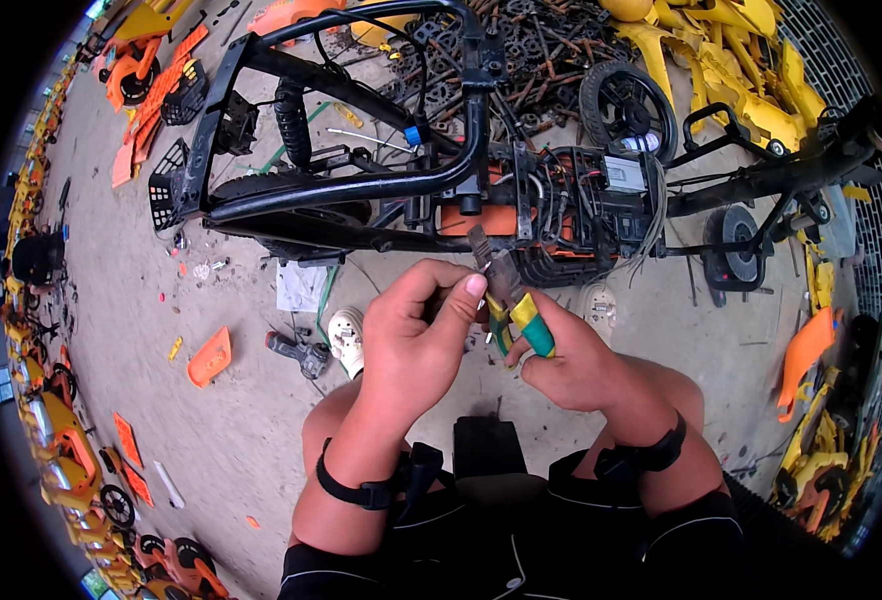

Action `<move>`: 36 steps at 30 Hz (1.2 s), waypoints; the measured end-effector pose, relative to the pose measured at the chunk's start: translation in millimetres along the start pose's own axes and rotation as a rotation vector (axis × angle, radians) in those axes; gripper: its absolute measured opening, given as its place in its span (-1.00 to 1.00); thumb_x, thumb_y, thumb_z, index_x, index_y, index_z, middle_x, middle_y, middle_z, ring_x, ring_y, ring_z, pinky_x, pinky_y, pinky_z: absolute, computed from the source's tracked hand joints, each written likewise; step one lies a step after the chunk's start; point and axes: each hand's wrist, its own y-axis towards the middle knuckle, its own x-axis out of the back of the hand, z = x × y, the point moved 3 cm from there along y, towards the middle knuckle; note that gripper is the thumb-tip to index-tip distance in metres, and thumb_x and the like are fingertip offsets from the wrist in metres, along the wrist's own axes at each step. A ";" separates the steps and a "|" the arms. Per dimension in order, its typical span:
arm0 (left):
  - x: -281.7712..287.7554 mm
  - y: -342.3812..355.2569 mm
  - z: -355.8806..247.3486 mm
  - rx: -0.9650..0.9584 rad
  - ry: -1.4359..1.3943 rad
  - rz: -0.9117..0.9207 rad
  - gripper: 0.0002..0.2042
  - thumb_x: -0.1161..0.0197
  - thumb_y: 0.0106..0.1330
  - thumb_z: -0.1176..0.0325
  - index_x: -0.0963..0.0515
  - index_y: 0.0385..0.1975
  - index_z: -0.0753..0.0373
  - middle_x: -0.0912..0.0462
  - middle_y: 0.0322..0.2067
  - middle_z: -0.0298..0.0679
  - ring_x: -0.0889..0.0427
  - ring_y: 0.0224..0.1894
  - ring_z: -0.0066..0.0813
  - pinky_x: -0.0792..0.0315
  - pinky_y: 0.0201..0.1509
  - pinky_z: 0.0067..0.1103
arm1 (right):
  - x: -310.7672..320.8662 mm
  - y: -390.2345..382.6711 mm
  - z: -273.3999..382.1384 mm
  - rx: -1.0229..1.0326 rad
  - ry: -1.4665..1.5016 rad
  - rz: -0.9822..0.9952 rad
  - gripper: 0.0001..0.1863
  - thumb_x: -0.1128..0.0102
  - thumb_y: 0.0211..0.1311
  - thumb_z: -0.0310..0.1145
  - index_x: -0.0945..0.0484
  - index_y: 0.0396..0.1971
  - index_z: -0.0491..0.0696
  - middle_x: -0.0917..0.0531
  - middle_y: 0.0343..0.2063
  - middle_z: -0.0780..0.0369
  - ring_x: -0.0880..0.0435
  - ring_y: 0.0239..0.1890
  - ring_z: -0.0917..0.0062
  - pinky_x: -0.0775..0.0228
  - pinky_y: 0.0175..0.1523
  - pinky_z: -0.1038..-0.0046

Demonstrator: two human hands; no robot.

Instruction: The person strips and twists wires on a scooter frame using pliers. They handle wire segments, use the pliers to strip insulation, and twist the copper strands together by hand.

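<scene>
Pliers [528, 312] with green-and-yellow handles, wrapped in the right grip [576, 365], jaws pointing up toward the black vehicle frame [346, 193]. Left grip [416, 330] just beside the metal jaws, thumb and forefinger pressed together; cannot tell over what, if anything. Both above the concrete floor [246, 430], on the near side of the frame. Down to the left, an orange panel [211, 357] and a dark power tool [306, 356], the latter near a pale shoe [347, 340]. Beyond the frame, a heap of dark metal parts [551, 50], with yellow panels [751, 90] to its right.

Hands [411, 335] [579, 362] near each other, fingers [458, 303] curled, forearms [351, 480] [673, 468] converging
</scene>
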 end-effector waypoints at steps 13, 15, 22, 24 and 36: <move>2.0 5.8 -4.1 -0.160 0.303 -0.023 -0.89 -0.30 0.38 0.44 -0.60 -0.36 0.35 -0.69 -0.51 -0.21 -0.65 -0.49 -0.56 -0.49 -0.40 -0.61 | 2.9 4.5 -2.4 -0.035 -0.232 -0.038 -0.26 -0.03 0.07 -0.62 -0.19 0.36 -0.12 -0.55 0.05 0.00 -0.58 0.12 0.17 -0.39 0.21 0.30; 2.8 6.7 -3.7 -0.176 0.311 -0.027 -0.90 -0.31 0.37 0.45 -0.60 -0.36 0.35 -0.68 -0.49 -0.20 -0.65 -0.49 -0.50 -0.49 -0.40 -0.58 | 1.3 6.3 -1.7 0.022 -0.231 -0.032 -0.27 -0.03 0.06 -0.63 -0.20 0.34 -0.13 -0.56 0.05 0.00 -0.58 0.13 0.15 -0.38 0.22 0.29; 8.0 7.7 -6.8 -0.258 0.447 -0.020 -0.93 -0.31 0.32 0.47 -0.61 -0.37 0.33 -0.66 -0.45 -0.09 -0.64 -0.43 -0.11 -0.49 -0.34 -0.42 | 1.4 7.5 -1.6 0.039 -0.332 -0.065 -0.32 0.02 0.06 -0.67 -0.25 0.30 -0.13 -0.57 0.02 0.11 -0.56 0.12 0.40 -0.34 0.23 0.40; 9.3 8.6 -7.9 -0.295 0.456 -0.018 -0.93 -0.31 0.31 0.48 -0.61 -0.37 0.33 -0.66 -0.46 -0.07 -0.63 -0.41 -0.05 -0.50 -0.33 -0.39 | 2.3 7.0 -0.2 0.018 -0.343 -0.053 -0.32 0.02 0.06 -0.68 -0.25 0.29 -0.14 -0.57 0.03 0.10 -0.56 0.13 0.39 -0.34 0.24 0.41; 11.2 7.0 -2.3 -0.299 0.509 0.016 -0.90 -0.36 0.29 0.46 -0.65 -0.32 0.36 -0.65 -0.48 -0.11 -0.58 -0.49 -0.26 -0.43 -0.39 -0.49 | 2.8 6.7 -8.4 0.093 -0.286 -0.012 -0.37 -0.13 0.15 -0.59 -0.25 0.28 -0.14 -0.55 0.01 0.03 -0.58 0.07 0.20 -0.40 0.18 0.31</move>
